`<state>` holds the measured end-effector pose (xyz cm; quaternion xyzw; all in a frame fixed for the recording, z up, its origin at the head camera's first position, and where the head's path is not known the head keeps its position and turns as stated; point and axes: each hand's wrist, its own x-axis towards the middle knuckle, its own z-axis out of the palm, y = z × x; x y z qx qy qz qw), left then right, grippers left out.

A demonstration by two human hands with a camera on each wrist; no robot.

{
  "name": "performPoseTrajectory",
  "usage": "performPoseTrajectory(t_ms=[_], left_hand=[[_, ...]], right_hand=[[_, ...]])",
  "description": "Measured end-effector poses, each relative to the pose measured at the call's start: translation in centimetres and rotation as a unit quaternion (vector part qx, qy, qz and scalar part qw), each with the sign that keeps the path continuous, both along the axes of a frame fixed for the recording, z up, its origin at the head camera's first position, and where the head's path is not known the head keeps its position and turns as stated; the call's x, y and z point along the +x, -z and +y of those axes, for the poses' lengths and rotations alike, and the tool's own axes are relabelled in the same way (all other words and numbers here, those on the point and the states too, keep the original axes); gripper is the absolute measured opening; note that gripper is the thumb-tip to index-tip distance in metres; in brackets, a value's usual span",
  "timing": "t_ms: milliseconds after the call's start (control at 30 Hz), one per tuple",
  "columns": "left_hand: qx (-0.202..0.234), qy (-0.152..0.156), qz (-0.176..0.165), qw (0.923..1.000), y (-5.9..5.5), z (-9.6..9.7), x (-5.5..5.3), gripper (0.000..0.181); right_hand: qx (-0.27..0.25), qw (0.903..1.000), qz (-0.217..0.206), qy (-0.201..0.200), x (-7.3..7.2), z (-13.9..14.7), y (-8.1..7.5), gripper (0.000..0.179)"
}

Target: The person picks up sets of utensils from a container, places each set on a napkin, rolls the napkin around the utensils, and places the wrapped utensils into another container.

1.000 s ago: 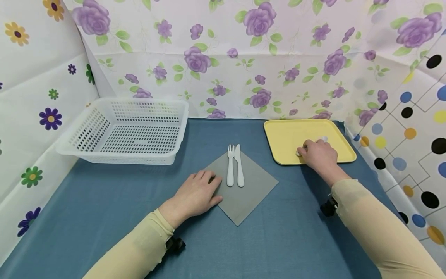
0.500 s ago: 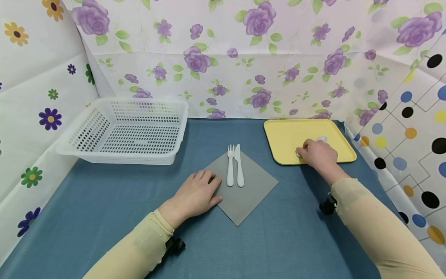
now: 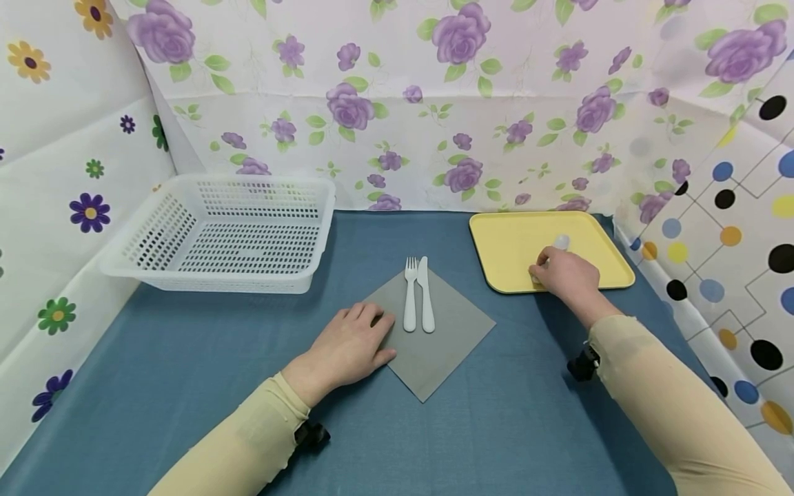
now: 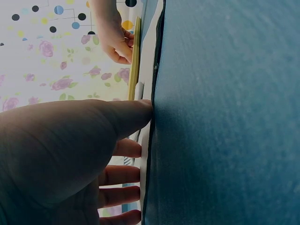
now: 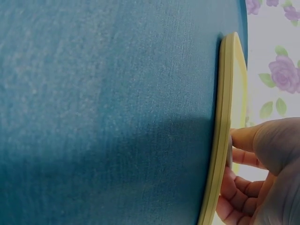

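Observation:
In the head view my right hand (image 3: 566, 272) is over the yellow tray (image 3: 505, 241), pinching a white spoon. Beyond the fingers shows the spoon's rounded end (image 3: 561, 242); the rest is mostly hidden by the hand. The right wrist view shows thumb and fingers (image 5: 246, 138) bent around it, just inside the tray's rim. My left hand (image 3: 347, 344) rests with relaxed fingers on the left corner of a grey square placemat (image 3: 434, 365), set diamond-wise. A white fork (image 3: 410, 296) and a white knife (image 3: 426, 296) lie side by side on the mat, fork on the left.
A white perforated plastic basket (image 3: 248, 282) stands at the back left. Blue cloth (image 3: 496, 427) covers the table. Patterned sheets (image 3: 397, 124) enclose it at the back and on both sides.
The spoon has turned under my right hand, its rounded end swinging left and showing more beyond the fingers. The left hand, fork and knife stay in place.

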<state>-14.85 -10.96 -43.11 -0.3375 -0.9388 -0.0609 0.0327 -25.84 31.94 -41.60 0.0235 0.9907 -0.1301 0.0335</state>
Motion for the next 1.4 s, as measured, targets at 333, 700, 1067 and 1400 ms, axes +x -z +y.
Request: performPoseTrajectory(t_ms=[333, 700, 1067, 1400], left_hand=[[-0.003, 0.000, 0.000, 1.0000, 0.1, 0.1, 0.1, 0.054], [-0.004, 0.002, 0.004, 1.0000, 0.2, 0.1, 0.2, 0.053], [-0.007, -0.002, -0.005, 1.0000, 0.1, 0.0, -0.1, 0.053], [-0.023, 0.000, -0.009, 0.9997, -0.1, 0.1, -0.2, 0.055]], right_hand=[[-0.043, 0.9989, 0.014, 0.013, -0.1, 0.5, 0.6, 0.032], [-0.079, 0.9957, 0.045, 0.018, 0.0, 0.2, 0.4, 0.029], [-0.087, 0.9934, 0.074, 0.009, 0.7, -1.6, -0.6, 0.027], [-0.110, 0.9900, 0.086, -0.019, 2.0, -3.1, -1.1, 0.026]])
